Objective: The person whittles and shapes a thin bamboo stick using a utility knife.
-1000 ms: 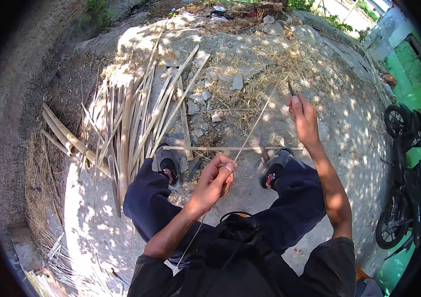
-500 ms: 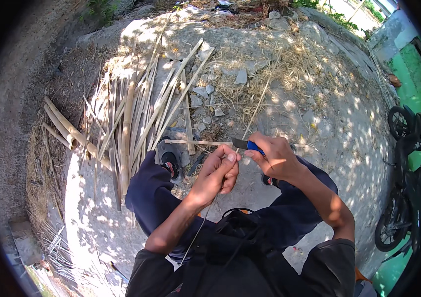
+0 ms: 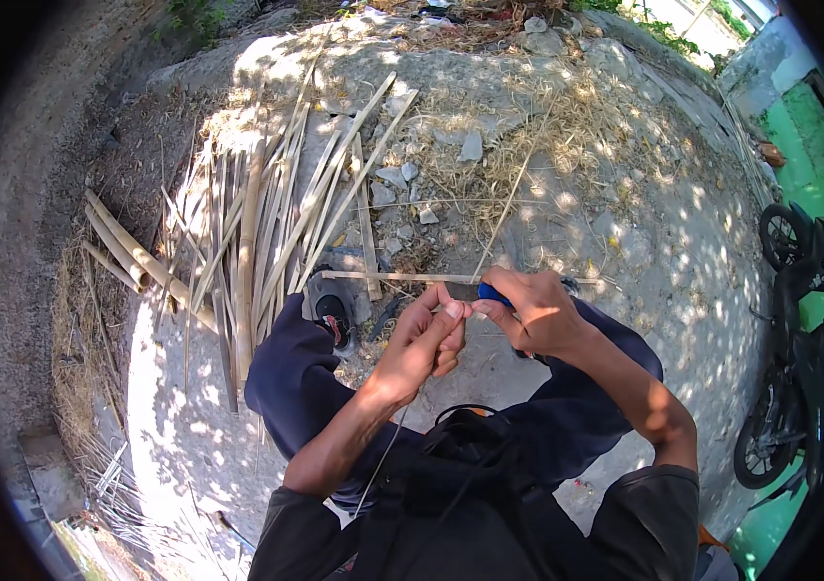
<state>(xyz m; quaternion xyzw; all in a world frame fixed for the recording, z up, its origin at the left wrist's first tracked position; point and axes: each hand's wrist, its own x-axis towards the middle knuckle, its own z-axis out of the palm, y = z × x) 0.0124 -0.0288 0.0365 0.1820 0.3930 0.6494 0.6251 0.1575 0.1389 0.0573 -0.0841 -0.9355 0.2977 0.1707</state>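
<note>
My left hand (image 3: 419, 344) pinches a thin strip (image 3: 388, 455), seemingly bamboo, between thumb and fingers; its length trails down past my lap. Fingers of my right hand (image 3: 543, 312) wrap the blue handle of a knife (image 3: 491, 292), whose blade is hardly visible from here. The two thumbs are almost touching above the ground between my knees. Just beyond them a flat bamboo slat (image 3: 373, 278) runs crosswise.
Ahead on the left lies a heap of split bamboo slats (image 3: 281, 203), with thicker bamboo poles (image 3: 155, 266) beside it. Broken stones (image 3: 471, 147) and dry shavings (image 3: 577, 107) litter the ground ahead. A motorcycle (image 3: 804, 368) stands at the far right by a green wall (image 3: 809, 145).
The knife has turned and drawn back slightly to the right, and its dark blade, plain before, hardly shows now. My left hand stays nearly in place, pinching the strip.
</note>
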